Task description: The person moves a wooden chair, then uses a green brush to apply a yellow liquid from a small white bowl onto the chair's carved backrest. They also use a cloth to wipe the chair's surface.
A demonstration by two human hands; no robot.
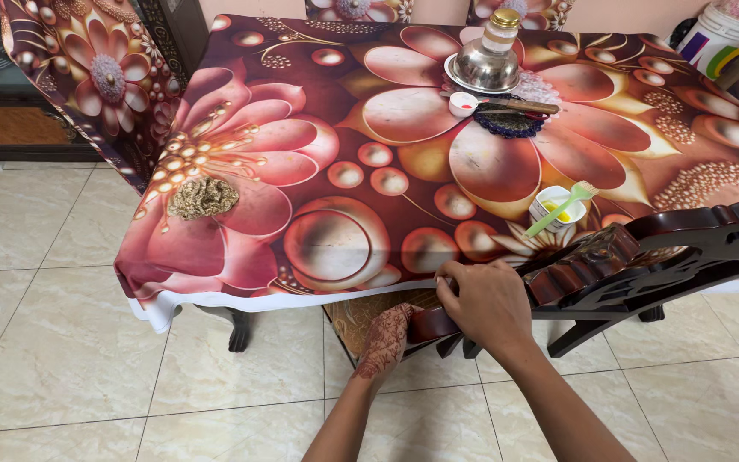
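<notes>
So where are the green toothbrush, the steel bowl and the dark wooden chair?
Green toothbrush [563, 208], head view, on its handle.
Steel bowl [482, 70], head view, on its side wall.
Dark wooden chair [643, 248], head view, on its carved backrest.

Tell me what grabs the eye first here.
The floral tablecloth in reds and pinks fills the frame's middle. At its near edge both hands grip a dark carved wooden chair: right hand on top, left hand underneath. A steel bowl sits far back.
</notes>
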